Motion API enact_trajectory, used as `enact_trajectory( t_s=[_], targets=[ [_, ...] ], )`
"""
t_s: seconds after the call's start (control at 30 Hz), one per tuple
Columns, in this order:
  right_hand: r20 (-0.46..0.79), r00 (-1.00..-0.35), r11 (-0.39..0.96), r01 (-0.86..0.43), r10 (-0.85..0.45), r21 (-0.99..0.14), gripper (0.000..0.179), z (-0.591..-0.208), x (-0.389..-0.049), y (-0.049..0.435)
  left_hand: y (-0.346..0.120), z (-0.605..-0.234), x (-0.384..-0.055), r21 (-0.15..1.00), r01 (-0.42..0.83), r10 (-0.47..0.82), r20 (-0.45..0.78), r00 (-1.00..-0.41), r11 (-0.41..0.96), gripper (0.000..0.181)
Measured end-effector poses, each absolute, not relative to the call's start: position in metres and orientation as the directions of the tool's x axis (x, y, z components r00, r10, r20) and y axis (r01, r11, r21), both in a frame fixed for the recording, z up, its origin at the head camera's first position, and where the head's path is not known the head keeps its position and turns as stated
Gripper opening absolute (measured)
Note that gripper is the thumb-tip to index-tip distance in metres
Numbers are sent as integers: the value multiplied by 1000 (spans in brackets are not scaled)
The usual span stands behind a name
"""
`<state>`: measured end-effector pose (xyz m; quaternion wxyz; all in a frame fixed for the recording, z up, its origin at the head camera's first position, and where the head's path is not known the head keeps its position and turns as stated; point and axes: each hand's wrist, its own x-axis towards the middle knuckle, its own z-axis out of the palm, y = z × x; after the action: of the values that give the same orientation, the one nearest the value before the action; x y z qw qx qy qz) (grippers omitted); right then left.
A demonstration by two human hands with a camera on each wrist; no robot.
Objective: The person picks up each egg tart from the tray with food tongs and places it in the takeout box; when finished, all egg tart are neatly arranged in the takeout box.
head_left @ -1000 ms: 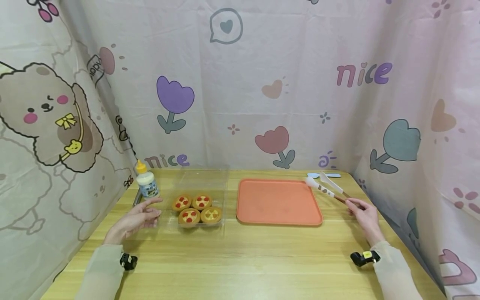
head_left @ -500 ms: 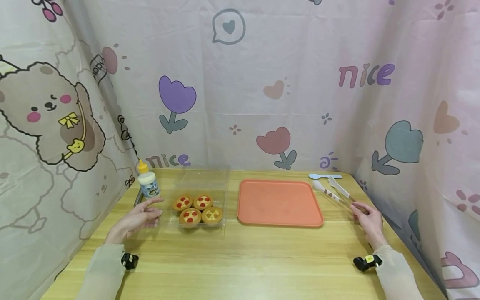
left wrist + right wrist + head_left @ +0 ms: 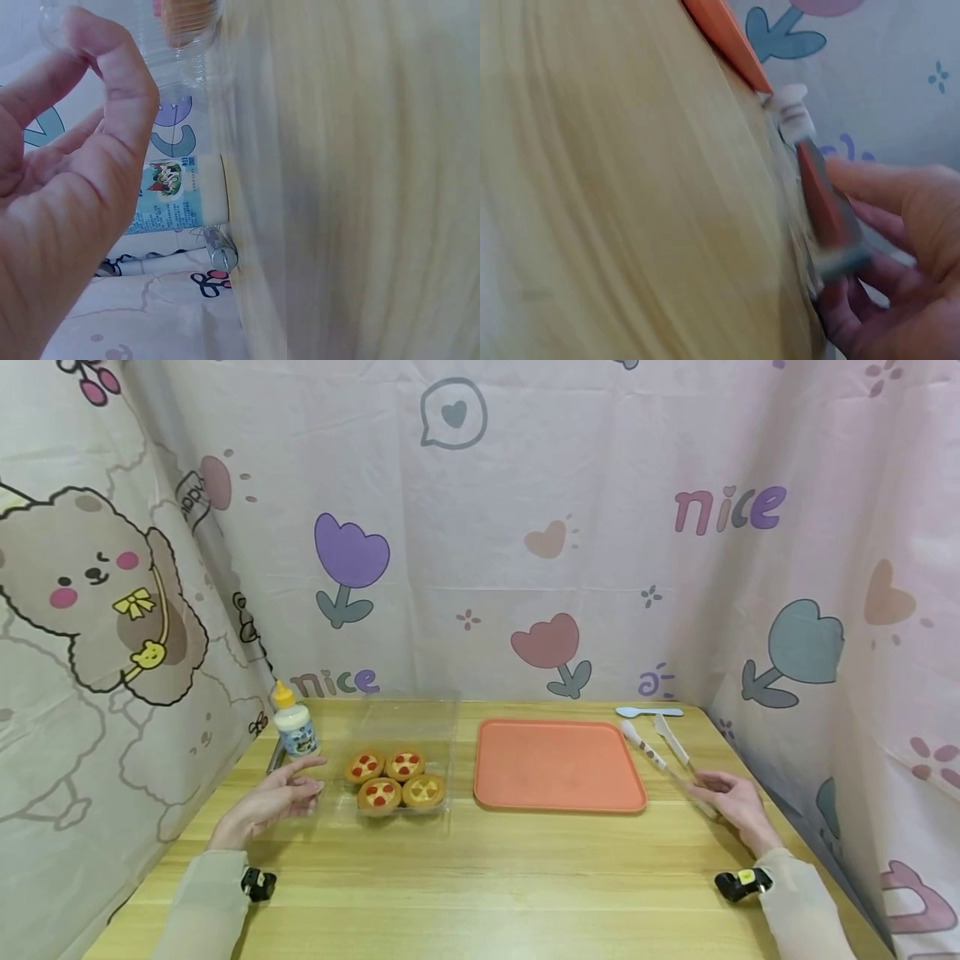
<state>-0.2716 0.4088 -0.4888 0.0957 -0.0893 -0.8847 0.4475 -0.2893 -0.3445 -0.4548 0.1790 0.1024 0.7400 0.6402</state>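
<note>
My right hand (image 3: 735,806) is at the handles of white-ended tongs (image 3: 643,745) with brown spots, to the right of an orange tray (image 3: 558,766). In the right wrist view the brown tong handle (image 3: 825,199) is blurred, right at loosely spread fingertips, not enclosed by them. My left hand (image 3: 270,797) hovers with fingers loosely bent and holds nothing. It is between a squeeze bottle (image 3: 296,729) with a yellow nozzle and a clear plastic box (image 3: 450,752). Inside that box sit several small pizza-topped tarts (image 3: 378,793).
A light blue flat utensil (image 3: 649,712) lies at the back right of the wooden table (image 3: 480,885). Beside the bottle's base is a silver metal object (image 3: 223,251). Printed curtains (image 3: 465,527) hang behind the table and at both sides.
The tongs have come back from the tray's corner and dropped lower, their handles now slipping under my right hand, whose fingers have loosened. My left hand has not moved.
</note>
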Motion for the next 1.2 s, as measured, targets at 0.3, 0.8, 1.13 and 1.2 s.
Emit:
enact_trajectory(
  t_s=[0.3, 0.8, 1.13, 1.2],
  targets=[
    [81, -990, 633, 13, 119, -774, 62, -488, -273, 417, -345, -455, -289, 980, -77, 369, -141, -919, 184, 74],
    [18, -979, 657, 124, 204, -744, 72, -492, -273, 413, -343, -454, -288, 977, -77, 352, -144, -925, 199, 74],
    [21, -974, 655, 135, 225, -743, 73, -492, -271, 414, -344, -454, -288, 976, -71, 360, -142, -922, 204, 73],
    [29, -975, 643, 121, 218, -756, 71, -492, -271, 413, -344, -454, -288, 976, -65, 364, -139, -921, 208, 73]
  ],
)
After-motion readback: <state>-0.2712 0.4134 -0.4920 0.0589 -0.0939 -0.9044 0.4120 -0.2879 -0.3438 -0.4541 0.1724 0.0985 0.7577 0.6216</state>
